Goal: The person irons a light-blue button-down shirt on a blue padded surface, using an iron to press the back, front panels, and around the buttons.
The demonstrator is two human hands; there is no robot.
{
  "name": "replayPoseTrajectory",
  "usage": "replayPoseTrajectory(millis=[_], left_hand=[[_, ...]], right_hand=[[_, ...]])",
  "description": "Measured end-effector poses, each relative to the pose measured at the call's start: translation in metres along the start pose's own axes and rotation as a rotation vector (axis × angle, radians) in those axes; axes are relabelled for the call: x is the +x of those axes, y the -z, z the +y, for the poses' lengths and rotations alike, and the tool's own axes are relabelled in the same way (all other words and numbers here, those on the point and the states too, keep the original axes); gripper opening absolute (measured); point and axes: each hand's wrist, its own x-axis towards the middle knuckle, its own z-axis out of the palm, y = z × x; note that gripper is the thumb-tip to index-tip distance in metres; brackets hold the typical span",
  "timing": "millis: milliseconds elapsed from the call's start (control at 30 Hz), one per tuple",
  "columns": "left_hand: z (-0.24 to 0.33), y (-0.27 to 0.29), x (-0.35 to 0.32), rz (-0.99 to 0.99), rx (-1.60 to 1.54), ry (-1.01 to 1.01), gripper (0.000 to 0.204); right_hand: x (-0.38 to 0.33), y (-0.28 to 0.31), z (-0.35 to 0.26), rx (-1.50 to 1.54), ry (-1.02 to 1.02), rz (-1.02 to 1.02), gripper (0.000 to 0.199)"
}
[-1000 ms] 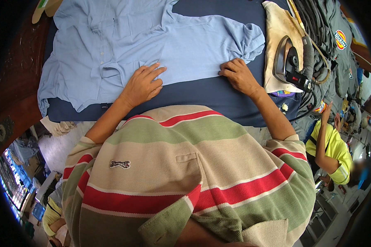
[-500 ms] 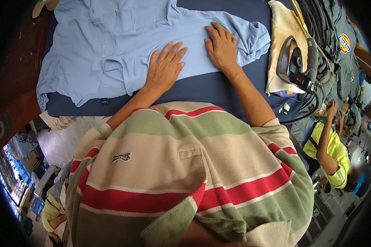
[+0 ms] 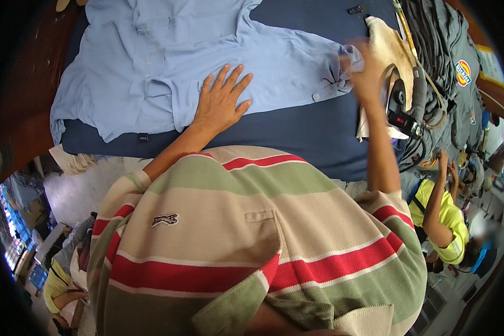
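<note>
A light blue shirt [image 3: 123, 73] lies spread on a dark blue padded surface [image 3: 297, 129], with one sleeve [image 3: 291, 67] stretched out to the right. My left hand [image 3: 221, 101] rests on the shirt near the start of that sleeve, palm down with its fingers spread. At the bunched cuff end [image 3: 333, 78] is my right hand [image 3: 364, 73], blurred by motion, so its fingers cannot be made out. Just right of it stands an iron [image 3: 403, 106] on a cream cloth pad [image 3: 383, 42], partly hidden behind my hand and wrist.
Dark grey folded garments [image 3: 453, 67] are piled at the far right. A small black object [image 3: 355, 9] lies at the surface's far edge. Brown wood [image 3: 28, 73] borders the left side. A person in a yellow top [image 3: 442, 215] works at lower right; another yellow-clad person [image 3: 59, 288] shows at lower left.
My right hand has swept right from the middle of the sleeve to its cuff end. The sleeve lies flatter and its cuff button shows. My left hand stays nearly in place.
</note>
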Motion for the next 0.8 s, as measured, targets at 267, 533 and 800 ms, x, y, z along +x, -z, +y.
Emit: replayPoseTrajectory(millis=[267,533,800], left_hand=[[0.001,0.0,-0.002,0.072,0.011,-0.028,0.053],[0.0,-0.005,-0.003,0.08,-0.05,-0.039,0.055],[-0.02,0.038,-0.032,0.236,-0.077,0.107,0.058]], right_hand=[[-0.018,0.119,0.15,-0.472,-0.305,0.222,0.055],[-0.023,0.099,0.047,-0.259,-0.054,0.041,0.049],[-0.011,0.008,-0.155,-0.094,0.331,-0.508,0.046]])
